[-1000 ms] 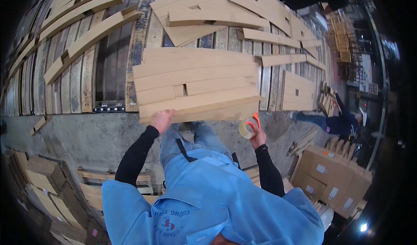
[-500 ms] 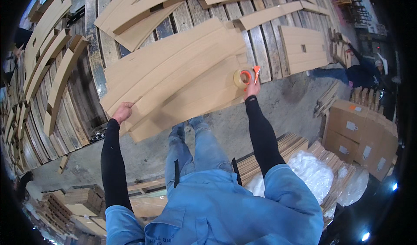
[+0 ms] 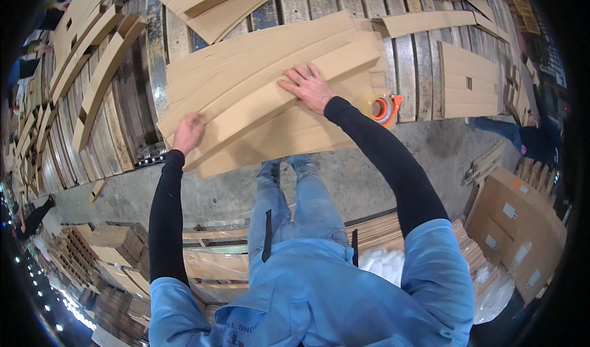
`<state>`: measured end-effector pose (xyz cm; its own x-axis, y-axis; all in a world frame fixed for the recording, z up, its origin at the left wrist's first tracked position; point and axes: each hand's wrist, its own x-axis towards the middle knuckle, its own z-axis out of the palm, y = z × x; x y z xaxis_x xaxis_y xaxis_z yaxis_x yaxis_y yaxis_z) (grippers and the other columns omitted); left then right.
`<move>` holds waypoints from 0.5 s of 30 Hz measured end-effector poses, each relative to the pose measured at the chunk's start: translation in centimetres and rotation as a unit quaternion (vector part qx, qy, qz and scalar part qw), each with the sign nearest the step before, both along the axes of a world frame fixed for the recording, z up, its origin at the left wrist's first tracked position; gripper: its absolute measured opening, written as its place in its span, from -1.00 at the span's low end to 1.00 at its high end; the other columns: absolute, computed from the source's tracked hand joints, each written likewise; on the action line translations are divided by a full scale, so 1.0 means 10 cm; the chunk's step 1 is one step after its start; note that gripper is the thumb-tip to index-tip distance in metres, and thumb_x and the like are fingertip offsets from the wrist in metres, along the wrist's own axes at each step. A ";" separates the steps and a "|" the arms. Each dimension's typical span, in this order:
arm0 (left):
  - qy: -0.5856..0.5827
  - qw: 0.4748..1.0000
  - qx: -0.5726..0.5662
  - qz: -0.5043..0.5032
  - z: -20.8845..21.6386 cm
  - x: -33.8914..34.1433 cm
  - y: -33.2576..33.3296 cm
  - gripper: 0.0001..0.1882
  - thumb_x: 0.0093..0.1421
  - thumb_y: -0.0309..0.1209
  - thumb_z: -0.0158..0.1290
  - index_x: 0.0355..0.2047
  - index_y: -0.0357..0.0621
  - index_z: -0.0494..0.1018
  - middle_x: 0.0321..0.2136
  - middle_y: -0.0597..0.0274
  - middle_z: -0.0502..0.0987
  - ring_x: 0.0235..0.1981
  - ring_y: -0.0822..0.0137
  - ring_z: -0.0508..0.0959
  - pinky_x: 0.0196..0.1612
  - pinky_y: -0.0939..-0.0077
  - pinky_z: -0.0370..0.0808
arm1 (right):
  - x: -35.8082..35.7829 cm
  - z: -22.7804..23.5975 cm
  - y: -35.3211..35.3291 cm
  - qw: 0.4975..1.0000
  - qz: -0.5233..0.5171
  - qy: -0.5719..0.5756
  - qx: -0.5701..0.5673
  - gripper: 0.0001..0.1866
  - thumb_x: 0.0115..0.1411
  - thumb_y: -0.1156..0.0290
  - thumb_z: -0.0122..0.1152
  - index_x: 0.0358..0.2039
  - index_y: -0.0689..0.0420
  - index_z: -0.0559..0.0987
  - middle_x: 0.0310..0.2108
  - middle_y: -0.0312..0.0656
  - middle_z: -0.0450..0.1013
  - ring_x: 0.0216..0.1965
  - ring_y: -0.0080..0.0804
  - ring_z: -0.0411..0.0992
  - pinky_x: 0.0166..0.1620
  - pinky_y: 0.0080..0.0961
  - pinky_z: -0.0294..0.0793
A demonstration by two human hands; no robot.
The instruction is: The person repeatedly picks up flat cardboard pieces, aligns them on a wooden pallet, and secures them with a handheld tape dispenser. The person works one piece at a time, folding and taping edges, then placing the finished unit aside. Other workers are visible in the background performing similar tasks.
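A long cardboard sheet (image 3: 270, 107), bent along its creases into a raised strip, slants across a stack of flat cardboard sheets (image 3: 246, 55) in front of me. My right hand (image 3: 307, 90) lies on the strip's top, its fingers spread and empty. At the strip's near left end, my left hand (image 3: 188, 132) is closed on the cardboard edge; it is slightly blurred and its fingertips are partly hidden. An orange hand tape dispenser with a roll of clear tape (image 3: 382, 109) rests at the stack's right end, beside my right forearm.
Underneath is a slatted wooden table (image 3: 405, 82). More folded cardboard strips (image 3: 107, 79) lie to the left and along the far side. A flat cardboard panel (image 3: 470, 79) lies right. Large cardboard boxes (image 3: 516, 224) stand behind on the right. Another person (image 3: 541, 132) is at the far right.
My right hand has let go of the tape dispenser, now lying on the cardboard, and moved left onto the sheet. The sheet's near part is now folded up into a strip.
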<state>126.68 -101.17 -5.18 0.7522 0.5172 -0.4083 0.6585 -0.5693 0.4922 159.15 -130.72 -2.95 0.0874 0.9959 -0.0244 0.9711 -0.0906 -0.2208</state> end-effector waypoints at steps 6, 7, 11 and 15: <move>-0.052 0.980 0.175 -0.081 -0.02 0.79 -0.20 -0.33 0.03 -0.19 0.29 0.13 -0.18 0.38 0.35 -0.11 0.17 0.36 -0.08 0.16 0.36 -0.05 0.14 | -0.06 -0.05 -0.23 0.998 0.002 -0.006 0.058 -0.13 -0.15 0.20 0.53 0.26 -0.21 0.42 0.30 -0.22 0.24 0.34 -0.12 0.16 0.37 0.10 0.09; -0.018 0.979 0.174 -0.101 -0.07 0.86 -0.27 -0.29 -0.01 -0.18 0.33 0.14 -0.13 0.37 0.33 -0.13 0.19 0.36 -0.08 0.17 0.35 -0.10 0.14 | -0.07 -0.05 -0.19 0.998 0.006 -0.005 0.054 -0.13 -0.15 0.20 0.53 0.26 -0.21 0.42 0.30 -0.22 0.24 0.34 -0.11 0.15 0.37 0.10 0.08; 0.021 0.981 0.179 -0.077 0.13 1.08 -0.41 -0.31 -0.07 -0.10 0.37 0.03 -0.12 0.41 0.19 -0.09 0.33 0.25 -0.10 0.31 0.29 -0.13 0.24 | -0.05 -0.09 -0.19 0.999 0.013 -0.021 0.022 -0.13 -0.12 0.14 0.55 0.27 -0.21 0.42 0.32 -0.19 0.22 0.36 -0.08 0.13 0.39 0.08 0.06; 0.057 0.989 0.104 -0.084 0.37 1.07 -0.31 -0.44 -0.03 -0.16 0.34 -0.06 -0.11 0.45 -0.11 -0.01 0.50 -0.01 -0.08 0.51 0.09 -0.09 0.42 | -0.10 -0.11 -0.22 1.000 0.015 -0.013 0.007 -0.16 -0.09 0.11 0.54 0.27 -0.21 0.42 0.29 -0.09 0.20 0.36 -0.06 0.10 0.40 0.10 0.06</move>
